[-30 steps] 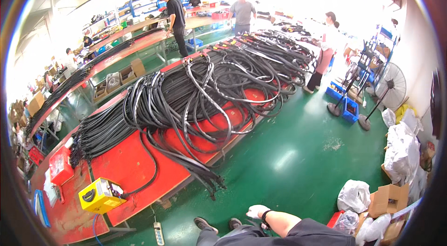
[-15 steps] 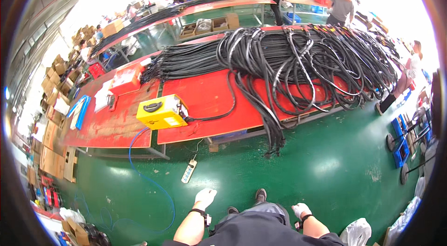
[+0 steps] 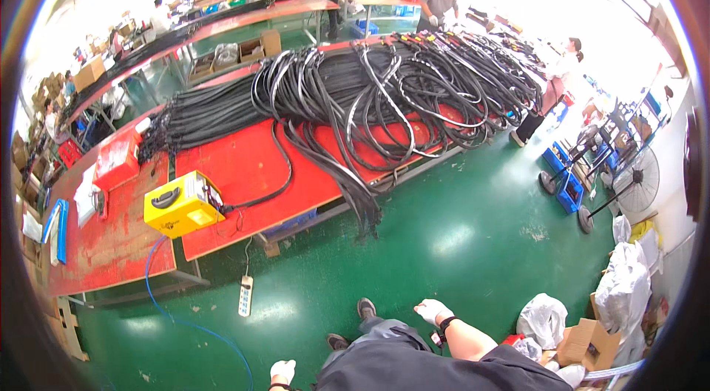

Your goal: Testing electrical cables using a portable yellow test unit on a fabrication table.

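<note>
My left hand [image 3: 282,371], in a white glove, hangs low near the bottom edge, above the green floor. Its fingers look curled in, and nothing shows in them. My right hand [image 3: 434,312], gloved too and with a dark band at the wrist, is held in front of my body with fingers loosely closed and no object visible. Neither hand touches anything. Ahead of me, a long heap of black cables [image 3: 325,99] covers the red-topped table [image 3: 244,162], some loops drooping over its near edge. A yellow case with a black handle [image 3: 181,204] stands at the near left.
A blue hose [image 3: 200,326] and a white power strip [image 3: 245,296] lie on the floor [image 3: 444,243]. Stand fans [image 3: 637,180], blue crates [image 3: 568,191], plastic bags [image 3: 542,321] and a cardboard box [image 3: 589,343] stand at right. Co-workers are beyond and beside the table.
The view has swung right, so the table and cables sit further left. My left hand has dropped toward the bottom edge. My right hand has come forward and inward.
</note>
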Demonstrator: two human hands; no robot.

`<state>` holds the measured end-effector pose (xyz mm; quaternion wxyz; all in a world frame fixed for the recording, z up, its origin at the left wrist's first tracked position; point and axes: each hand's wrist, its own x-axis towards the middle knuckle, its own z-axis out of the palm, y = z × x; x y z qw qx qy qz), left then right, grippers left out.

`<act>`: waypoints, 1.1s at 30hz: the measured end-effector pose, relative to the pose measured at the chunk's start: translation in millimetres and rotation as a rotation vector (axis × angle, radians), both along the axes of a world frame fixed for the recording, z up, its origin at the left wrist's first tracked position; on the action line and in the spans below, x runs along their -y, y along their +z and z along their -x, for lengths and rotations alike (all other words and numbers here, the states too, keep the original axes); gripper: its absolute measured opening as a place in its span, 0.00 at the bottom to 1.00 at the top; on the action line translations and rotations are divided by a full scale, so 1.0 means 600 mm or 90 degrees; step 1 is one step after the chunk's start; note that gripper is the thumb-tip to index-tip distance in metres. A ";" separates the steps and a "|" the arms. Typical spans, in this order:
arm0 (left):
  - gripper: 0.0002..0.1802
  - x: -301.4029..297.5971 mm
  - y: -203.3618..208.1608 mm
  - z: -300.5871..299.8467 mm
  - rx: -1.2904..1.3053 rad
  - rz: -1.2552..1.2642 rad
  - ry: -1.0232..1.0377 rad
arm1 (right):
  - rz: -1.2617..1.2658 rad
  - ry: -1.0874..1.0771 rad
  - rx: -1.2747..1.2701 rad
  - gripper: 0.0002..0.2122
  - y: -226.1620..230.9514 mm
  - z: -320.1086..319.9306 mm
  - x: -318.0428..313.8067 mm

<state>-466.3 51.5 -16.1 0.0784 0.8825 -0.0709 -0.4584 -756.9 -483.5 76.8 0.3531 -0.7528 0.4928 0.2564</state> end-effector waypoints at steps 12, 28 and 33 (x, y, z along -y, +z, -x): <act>0.32 0.178 -0.006 -0.135 0.242 0.177 0.038 | 0.022 0.038 -0.018 0.26 -0.031 -0.046 0.063; 0.39 0.189 0.041 -0.096 0.034 0.092 -0.077 | 0.005 0.005 -0.061 0.27 -0.035 0.035 0.045; 0.33 0.165 0.008 -0.090 0.122 0.102 -0.163 | -0.031 -0.001 -0.103 0.26 -0.060 0.079 0.031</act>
